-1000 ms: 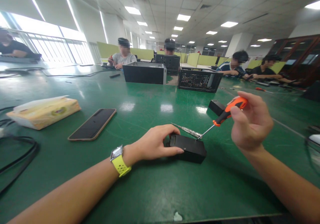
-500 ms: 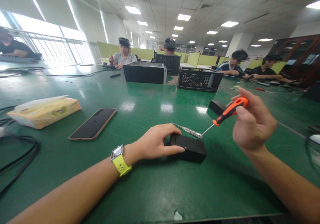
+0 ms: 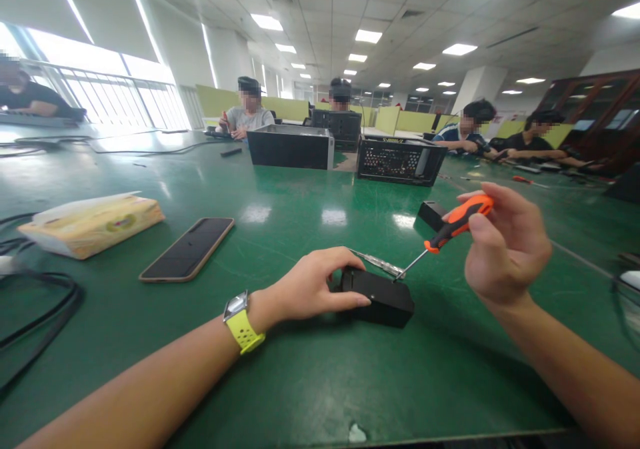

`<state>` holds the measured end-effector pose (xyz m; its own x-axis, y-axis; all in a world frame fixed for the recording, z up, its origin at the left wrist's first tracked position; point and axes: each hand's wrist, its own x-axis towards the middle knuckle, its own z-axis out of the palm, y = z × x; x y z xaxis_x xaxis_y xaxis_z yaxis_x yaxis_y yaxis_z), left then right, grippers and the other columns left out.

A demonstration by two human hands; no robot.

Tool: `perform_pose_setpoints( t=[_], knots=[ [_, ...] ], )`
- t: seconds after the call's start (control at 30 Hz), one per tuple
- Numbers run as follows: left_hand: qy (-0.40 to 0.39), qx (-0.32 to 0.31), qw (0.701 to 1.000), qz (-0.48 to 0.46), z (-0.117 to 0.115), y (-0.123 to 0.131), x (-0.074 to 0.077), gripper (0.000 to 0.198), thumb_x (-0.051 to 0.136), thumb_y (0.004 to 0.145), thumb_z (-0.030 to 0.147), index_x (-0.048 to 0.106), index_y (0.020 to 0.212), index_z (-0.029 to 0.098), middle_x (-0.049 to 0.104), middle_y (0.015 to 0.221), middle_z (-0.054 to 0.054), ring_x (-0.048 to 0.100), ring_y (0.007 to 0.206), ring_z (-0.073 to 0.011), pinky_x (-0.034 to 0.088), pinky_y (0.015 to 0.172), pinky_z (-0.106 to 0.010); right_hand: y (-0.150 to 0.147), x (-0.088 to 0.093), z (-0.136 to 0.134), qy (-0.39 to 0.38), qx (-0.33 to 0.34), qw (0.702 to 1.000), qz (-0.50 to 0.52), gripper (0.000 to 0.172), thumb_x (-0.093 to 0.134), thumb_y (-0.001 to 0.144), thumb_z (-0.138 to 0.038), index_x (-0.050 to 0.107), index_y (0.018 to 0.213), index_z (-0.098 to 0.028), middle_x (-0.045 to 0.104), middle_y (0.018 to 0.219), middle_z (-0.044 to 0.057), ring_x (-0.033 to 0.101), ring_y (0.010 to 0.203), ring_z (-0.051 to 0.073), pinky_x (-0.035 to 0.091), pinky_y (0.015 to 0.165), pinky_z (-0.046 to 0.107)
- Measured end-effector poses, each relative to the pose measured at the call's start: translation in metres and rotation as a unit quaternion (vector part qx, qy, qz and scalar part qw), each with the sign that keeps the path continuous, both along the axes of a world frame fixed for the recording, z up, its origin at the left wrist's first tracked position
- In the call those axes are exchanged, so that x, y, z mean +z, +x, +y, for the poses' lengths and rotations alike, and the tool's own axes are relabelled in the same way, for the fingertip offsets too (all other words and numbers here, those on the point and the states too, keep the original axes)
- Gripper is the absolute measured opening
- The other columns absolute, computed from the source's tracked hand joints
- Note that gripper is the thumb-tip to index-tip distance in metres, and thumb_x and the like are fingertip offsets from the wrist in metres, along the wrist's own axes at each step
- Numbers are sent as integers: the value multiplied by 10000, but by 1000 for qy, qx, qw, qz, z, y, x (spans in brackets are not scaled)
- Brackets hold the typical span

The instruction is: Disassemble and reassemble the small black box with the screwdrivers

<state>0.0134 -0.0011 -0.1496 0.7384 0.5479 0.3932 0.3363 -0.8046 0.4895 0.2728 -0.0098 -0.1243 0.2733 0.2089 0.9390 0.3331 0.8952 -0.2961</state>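
My left hand (image 3: pixel 313 285) is wrapped round the near end of a small black box (image 3: pixel 383 297) that lies on the green table (image 3: pixel 300 369). My right hand (image 3: pixel 505 245) pinches the orange and black handle of a screwdriver (image 3: pixel 453 225); its thin metal tip touches the box's far top edge. A silver metal tool (image 3: pixel 377 262) lies on the table just behind the box. A watch with a yellow strap (image 3: pixel 240 322) is on my left wrist.
A phone (image 3: pixel 189 249) and a tissue pack (image 3: pixel 93 225) lie to the left, with black cables (image 3: pixel 40 309) at the left edge. Another small black box (image 3: pixel 433 214) sits behind the screwdriver. Two computer cases (image 3: pixel 290 147) (image 3: pixel 400 161) stand farther back. Several people sit around the table.
My right hand's fingers have shifted slightly on the screwdriver handle, as in turning it. The tip stays on the box and my left hand keeps its hold.
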Motion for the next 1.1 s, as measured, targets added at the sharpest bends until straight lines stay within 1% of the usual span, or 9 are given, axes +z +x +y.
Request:
perform_pose_setpoints(
  t=[0.13,0.27,0.33,0.43,0.5,0.67,0.8,0.93,1.1],
  knots=[
    [6,-3,1000,-23,-1,1,1,411,662,811,466,602,1094,175,654,1049,-63,597,917,-176,462,793,-292,0,1,-1,-8,32,999,-15,365,617,773,-166,699,1114,-263,693,946,42,660,653,168,583,539,336],
    [13,-10,998,-53,-1,2,-1,429,696,792,448,597,1109,175,661,1063,-52,602,922,-160,462,815,-282,1,3,-2,3,4,999,-53,466,673,722,-123,688,1154,-297,626,941,11,640,700,130,581,554,270],
    [13,-10,998,-60,-1,2,-3,429,701,788,446,595,1108,180,664,1055,-47,604,917,-159,465,811,-282,1,2,-3,-7,-6,998,-54,476,665,733,-115,680,1174,-295,625,927,10,640,711,129,585,564,268],
    [13,-7,998,-59,-1,2,-3,407,692,795,448,599,1090,183,667,1046,-51,607,912,-166,473,805,-290,2,-1,-3,-45,16,998,-34,442,611,782,-154,661,1199,-292,670,973,33,657,682,151,572,485,279],
    [16,-8,998,-60,-1,2,-3,388,687,799,446,606,1070,181,670,1046,-58,610,915,-172,479,812,-298,2,-1,-2,-52,33,998,-29,420,602,786,-170,659,1183,-295,680,999,38,661,656,159,563,441,281],
    [25,-13,995,-91,-1,5,-4,307,666,830,406,642,1013,161,685,982,-63,617,898,-168,484,814,-298,0,2,-3,-18,20,999,-45,463,693,713,-101,674,1133,-295,618,908,-1,650,708,144,618,552,295],
    [23,-8,993,-119,-2,9,-4,260,618,876,363,684,1012,152,682,956,-74,616,894,-161,489,811,-302,-2,2,-3,-14,10,999,-46,472,685,714,-75,670,1135,-288,602,902,-1,645,726,138,623,568,281],
    [-4,-18,989,-146,-4,11,-2,244,637,867,325,702,1006,136,681,943,-77,621,870,-145,495,805,-285,-1,1,-2,-33,6,999,-30,439,689,716,-103,672,1117,-283,608,937,8,650,756,158,632,618,337],
    [-33,-19,984,-176,-5,13,-4,218,658,852,301,706,990,140,692,942,-70,628,870,-143,499,806,-284,1,4,-1,-18,24,999,-30,408,685,728,-97,680,1103,-258,617,891,8,637,710,142,609,588,309]
  ],
)
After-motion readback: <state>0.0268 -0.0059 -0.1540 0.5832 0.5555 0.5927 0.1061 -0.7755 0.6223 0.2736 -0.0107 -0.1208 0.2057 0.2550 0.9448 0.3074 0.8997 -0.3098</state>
